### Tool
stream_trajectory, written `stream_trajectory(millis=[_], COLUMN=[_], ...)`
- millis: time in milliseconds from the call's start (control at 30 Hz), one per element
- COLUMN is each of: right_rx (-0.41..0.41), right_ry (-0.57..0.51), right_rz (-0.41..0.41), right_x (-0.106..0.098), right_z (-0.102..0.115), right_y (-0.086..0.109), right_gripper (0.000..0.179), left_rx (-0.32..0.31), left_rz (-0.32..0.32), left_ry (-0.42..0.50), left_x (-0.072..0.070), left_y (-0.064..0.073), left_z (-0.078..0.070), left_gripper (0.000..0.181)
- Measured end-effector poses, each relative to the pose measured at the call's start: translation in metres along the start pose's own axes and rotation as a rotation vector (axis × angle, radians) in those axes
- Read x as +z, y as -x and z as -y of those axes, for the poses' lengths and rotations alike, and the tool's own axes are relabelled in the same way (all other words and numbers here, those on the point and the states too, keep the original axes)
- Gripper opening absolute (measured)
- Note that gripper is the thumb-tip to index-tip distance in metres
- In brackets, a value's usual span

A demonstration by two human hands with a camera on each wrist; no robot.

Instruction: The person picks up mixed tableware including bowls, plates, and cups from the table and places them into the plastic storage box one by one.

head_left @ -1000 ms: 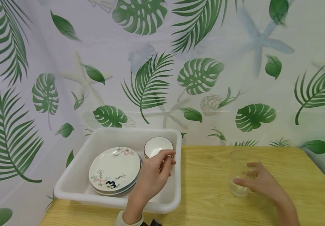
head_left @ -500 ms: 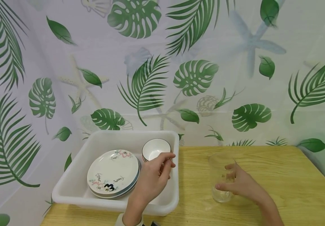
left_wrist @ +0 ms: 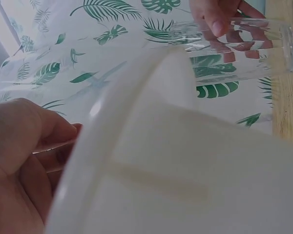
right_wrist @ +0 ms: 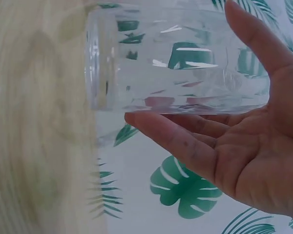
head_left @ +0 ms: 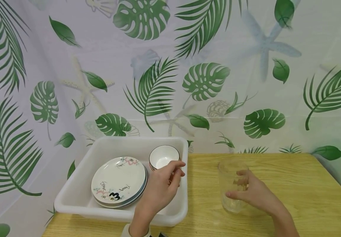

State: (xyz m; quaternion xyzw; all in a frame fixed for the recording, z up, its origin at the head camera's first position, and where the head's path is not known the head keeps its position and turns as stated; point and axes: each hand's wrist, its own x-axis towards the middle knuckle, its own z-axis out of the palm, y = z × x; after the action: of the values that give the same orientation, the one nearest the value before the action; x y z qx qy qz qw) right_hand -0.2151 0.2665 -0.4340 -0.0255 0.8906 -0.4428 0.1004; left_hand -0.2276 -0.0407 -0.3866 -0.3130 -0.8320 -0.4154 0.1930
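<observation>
A tall clear drinking glass [head_left: 227, 177] is upright at the table's middle. My right hand [head_left: 259, 194] grips it from the right, thumb on the near side and fingers round the far side. In the right wrist view the glass [right_wrist: 176, 63] lies between thumb and fingers, its thick base close to the tabletop. My left hand [head_left: 158, 191] hangs over the right part of a white plastic basin [head_left: 78, 207], fingers loosely curled and holding nothing. It is nearest to a small white bowl [head_left: 162, 156] with a dark rim, partly covering it.
Several stacked plates [head_left: 120, 179] with a floral pattern lie in the basin, left of the bowl. The basin stands on a wooden table [head_left: 300, 177]. A leaf-printed cloth [head_left: 170, 75] hangs behind the table.
My right hand has carried the glass left towards the basin, then held nearly still over the last half second. My left hand has stayed over the basin.
</observation>
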Motion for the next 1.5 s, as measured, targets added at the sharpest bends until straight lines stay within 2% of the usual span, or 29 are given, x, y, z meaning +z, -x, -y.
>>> stream_trajectory(millis=[100, 333, 433, 533, 733, 833, 933, 1067, 1200, 1333, 1500], right_rx=[-0.027, -0.122, -0.150, -0.184, -0.256, -0.265, -0.245, -0.233, -0.278, -0.343, -0.420], right_ry=[0.001, -0.018, -0.055, -0.099, -0.182, -0.221, -0.214, -0.114, -0.064, -0.086, -0.097], right_rz=[-0.025, -0.092, -0.110, -0.126, -0.124, -0.130, -0.171, -0.254, -0.295, -0.296, -0.310], right_x=[-0.002, -0.006, -0.004, -0.001, 0.009, 0.014, 0.021, 0.034, 0.046, 0.054, 0.061], right_z=[0.008, 0.031, 0.040, 0.049, 0.062, 0.067, 0.073, 0.083, 0.092, 0.097, 0.102], right_y=[0.003, 0.012, 0.017, 0.021, 0.028, 0.031, 0.033, 0.036, 0.039, 0.044, 0.048], right_gripper=[0.090, 0.072, 0.067, 0.061, 0.087, 0.089, 0.091, 0.098, 0.108, 0.111, 0.110], left_rx=[-0.010, -0.031, -0.030, -0.023, -0.011, -0.024, -0.020, -0.011, -0.026, -0.072, -0.105], left_rz=[0.017, 0.074, 0.125, 0.202, 0.361, 0.416, 0.422, 0.390, 0.354, 0.321, 0.269], left_ry=[-0.013, -0.042, -0.031, 0.040, 0.178, 0.217, 0.209, 0.160, 0.110, 0.130, 0.222], left_x=[0.000, 0.003, 0.005, 0.006, 0.007, 0.009, 0.010, 0.011, 0.009, 0.006, 0.005], left_y=[0.000, 0.001, 0.002, 0.004, 0.006, 0.006, 0.008, 0.009, 0.010, 0.011, 0.009], left_z=[-0.001, -0.004, -0.006, -0.009, -0.019, -0.025, -0.029, -0.032, -0.033, -0.034, -0.032], left_gripper=[0.022, 0.021, 0.023, 0.029, 0.045, 0.051, 0.057, 0.062, 0.074, 0.085, 0.092])
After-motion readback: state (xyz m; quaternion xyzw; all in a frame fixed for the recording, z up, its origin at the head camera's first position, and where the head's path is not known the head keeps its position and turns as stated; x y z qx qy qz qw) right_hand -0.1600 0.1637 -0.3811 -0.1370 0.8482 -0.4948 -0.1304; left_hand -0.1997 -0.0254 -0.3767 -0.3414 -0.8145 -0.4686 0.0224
